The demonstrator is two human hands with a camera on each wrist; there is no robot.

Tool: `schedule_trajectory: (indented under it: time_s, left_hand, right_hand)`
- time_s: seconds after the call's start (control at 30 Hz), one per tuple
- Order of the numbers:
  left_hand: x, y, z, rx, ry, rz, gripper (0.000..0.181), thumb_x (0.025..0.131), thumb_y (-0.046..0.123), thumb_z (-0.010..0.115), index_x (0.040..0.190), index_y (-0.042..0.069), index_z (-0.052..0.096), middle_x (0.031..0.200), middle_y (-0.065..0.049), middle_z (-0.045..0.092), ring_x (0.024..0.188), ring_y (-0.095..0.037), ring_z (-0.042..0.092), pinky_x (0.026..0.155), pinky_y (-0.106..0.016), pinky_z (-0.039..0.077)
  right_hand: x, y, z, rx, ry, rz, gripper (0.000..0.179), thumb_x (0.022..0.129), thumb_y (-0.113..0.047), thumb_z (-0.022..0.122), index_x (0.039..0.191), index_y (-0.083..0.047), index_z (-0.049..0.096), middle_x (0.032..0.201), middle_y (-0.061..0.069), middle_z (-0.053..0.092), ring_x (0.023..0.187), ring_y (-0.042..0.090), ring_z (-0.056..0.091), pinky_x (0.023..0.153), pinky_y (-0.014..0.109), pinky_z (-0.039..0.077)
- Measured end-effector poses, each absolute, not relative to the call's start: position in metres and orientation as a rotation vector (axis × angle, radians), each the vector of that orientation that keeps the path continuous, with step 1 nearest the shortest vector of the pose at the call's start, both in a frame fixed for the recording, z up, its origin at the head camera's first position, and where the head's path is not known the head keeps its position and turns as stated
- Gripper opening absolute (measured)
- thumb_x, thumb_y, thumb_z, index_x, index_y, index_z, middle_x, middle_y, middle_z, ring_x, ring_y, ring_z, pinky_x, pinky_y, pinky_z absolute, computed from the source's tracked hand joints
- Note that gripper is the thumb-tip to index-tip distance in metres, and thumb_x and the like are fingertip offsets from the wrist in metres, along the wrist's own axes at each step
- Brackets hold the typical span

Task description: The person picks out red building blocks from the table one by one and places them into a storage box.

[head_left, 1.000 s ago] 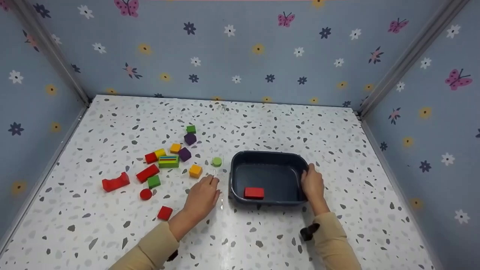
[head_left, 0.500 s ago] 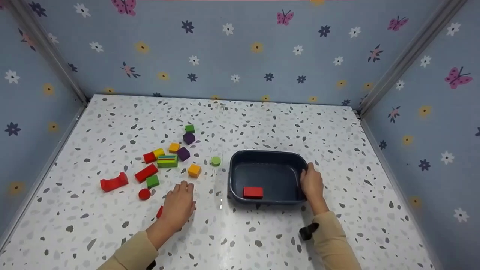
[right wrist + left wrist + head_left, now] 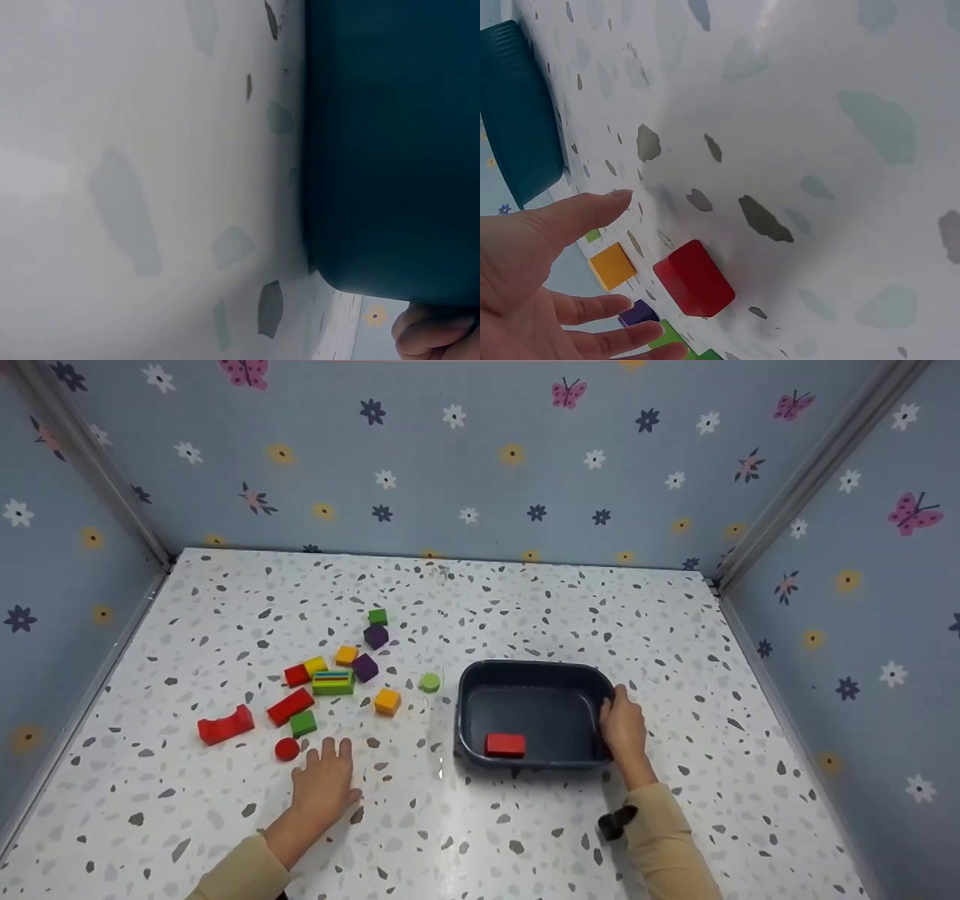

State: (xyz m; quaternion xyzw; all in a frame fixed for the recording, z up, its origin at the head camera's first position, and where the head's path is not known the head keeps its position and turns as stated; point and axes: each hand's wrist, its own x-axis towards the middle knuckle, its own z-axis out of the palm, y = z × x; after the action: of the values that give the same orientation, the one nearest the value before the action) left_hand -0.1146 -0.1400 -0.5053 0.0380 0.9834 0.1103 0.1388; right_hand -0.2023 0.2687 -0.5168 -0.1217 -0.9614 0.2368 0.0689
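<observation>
My left hand [image 3: 322,787] is spread above the near left of the table, fingers apart and holding nothing. In the left wrist view a red cube [image 3: 695,280] lies just beyond the thumb and fingers; the head view has it hidden beneath this hand. A red round block [image 3: 286,748] and a green cube [image 3: 304,724] are close to the fingertips. My right hand [image 3: 624,726] grips the right rim of a dark blue basin [image 3: 536,669]. Inside the basin, at its front left, lies a red rectangular block [image 3: 505,745].
More toy blocks lie left of the basin: a red arch block [image 3: 226,726], a red bar [image 3: 291,706], a striped green block [image 3: 333,682], a yellow-orange cube [image 3: 388,702], a light green round one [image 3: 430,682] and two purple ones [image 3: 365,667]. Patterned walls enclose the speckled table.
My left hand has moved left and nearer, away from the basin, and its fingers have spread over the red cube. The right hand and basin stay put.
</observation>
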Motion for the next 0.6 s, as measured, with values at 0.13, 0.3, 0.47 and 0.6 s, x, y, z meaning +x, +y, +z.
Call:
schedule_trajectory:
  time_s: [0.13,0.3,0.47,0.6]
  left_hand:
    - [-0.1115,-0.1455,-0.5059,0.072,2.802,0.386,0.073,0.072,0.016,0.072,0.128,-0.01,0.033,0.123,-0.033,0.034,0.106,-0.049,0.038,0.074,-0.061,0.04]
    - [-0.1073,-0.15,-0.5085,0.085,2.809,0.397,0.066,0.073,0.014,0.071,0.123,-0.012,0.036,0.114,-0.033,0.04,0.095,-0.045,0.047,0.07,-0.052,0.046]
    - [-0.1062,-0.1512,-0.5092,0.076,2.811,0.383,0.06,0.073,0.011,0.071,0.118,-0.015,0.039,0.106,-0.032,0.045,0.087,-0.042,0.051,0.069,-0.048,0.048]
    - [-0.1058,-0.1513,-0.5097,0.084,2.831,0.362,0.058,0.073,0.008,0.069,0.116,-0.017,0.039,0.102,-0.031,0.047,0.085,-0.041,0.052,0.069,-0.046,0.048]
  right_hand:
    - [-0.202,0.268,-0.5158,-0.37,-2.9,0.721,0.021,0.09,-0.011,0.043,0.107,0.003,0.046,0.095,0.027,0.057,0.083,0.039,0.057,0.065,0.049,0.044]
    - [-0.2016,0.2681,-0.5162,-0.378,-2.899,0.732,0.022,0.09,-0.011,0.043,0.107,0.002,0.046,0.095,0.027,0.057,0.084,0.039,0.057,0.066,0.049,0.044]
    - [-0.2012,0.2681,-0.5168,-0.349,-2.877,0.714,0.021,0.09,-0.011,0.044,0.106,0.003,0.047,0.09,0.027,0.058,0.078,0.038,0.058,0.061,0.048,0.045]
    - [-0.2013,0.268,-0.5159,-0.344,-2.877,0.702,0.021,0.09,-0.011,0.044,0.105,0.003,0.047,0.09,0.027,0.059,0.078,0.038,0.059,0.061,0.047,0.046]
